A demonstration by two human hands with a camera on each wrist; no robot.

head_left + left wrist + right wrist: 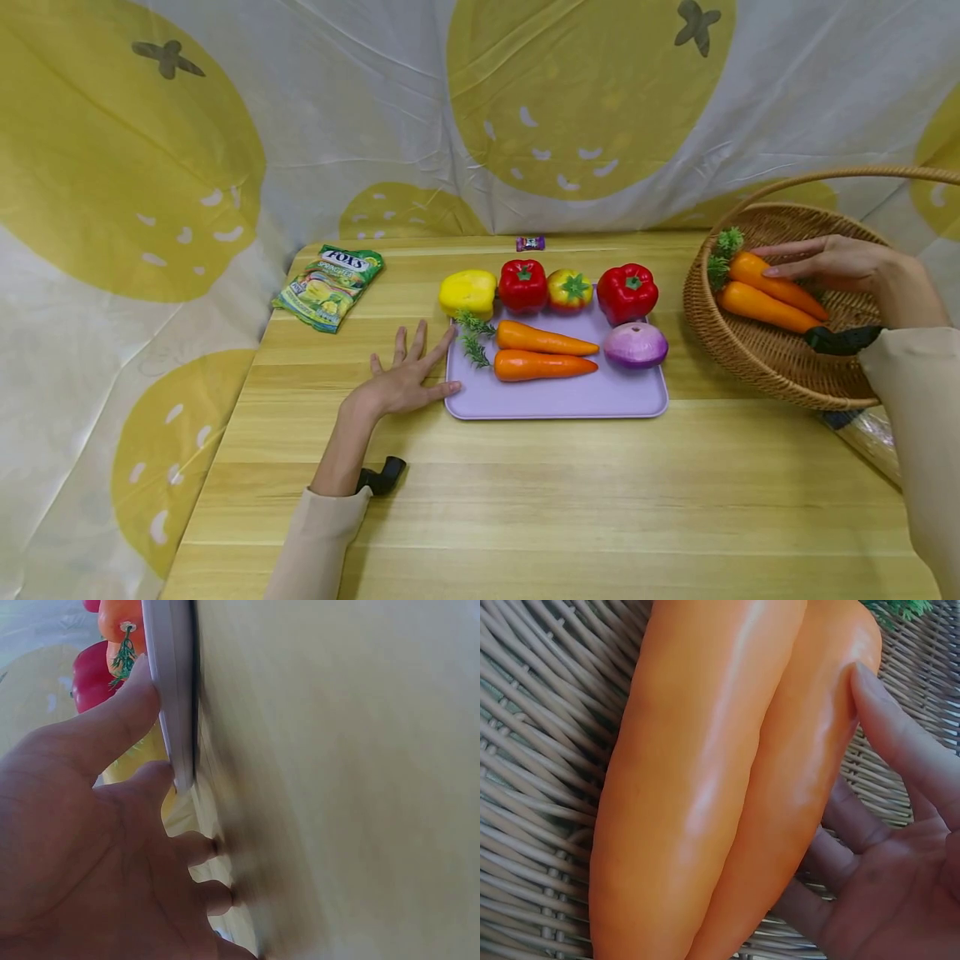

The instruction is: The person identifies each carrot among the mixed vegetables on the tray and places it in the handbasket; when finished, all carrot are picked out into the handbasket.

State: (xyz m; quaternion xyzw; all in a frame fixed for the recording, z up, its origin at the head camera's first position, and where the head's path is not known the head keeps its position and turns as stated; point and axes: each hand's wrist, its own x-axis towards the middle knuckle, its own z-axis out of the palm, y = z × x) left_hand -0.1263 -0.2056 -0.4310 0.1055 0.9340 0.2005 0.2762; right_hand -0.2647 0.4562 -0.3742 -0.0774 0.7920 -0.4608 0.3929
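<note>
In the head view my left hand [405,379] lies with fingers spread beside the left edge of a lilac tray [525,404]; its thumb and forefinger touch the rim. On the tray are two carrots [546,365], a purple onion [635,345], a large red bell pepper [627,293], a smaller red pepper [522,286], a yellow-red one [570,290] and a yellow pepper [468,293]. My right hand [855,262] reaches into a wicker basket [738,362] and holds the farther carrot [780,282], thumb on its side, fingers behind. A second carrot [697,780] lies against it.
A green Fox's candy bag [330,287] lies at the table's back left. One small purple wrapped sweet [530,243] sits by the back edge. The basket's tall handle [825,173] arches over the right side. Partly under the basket is a clear-wrapped item [873,437].
</note>
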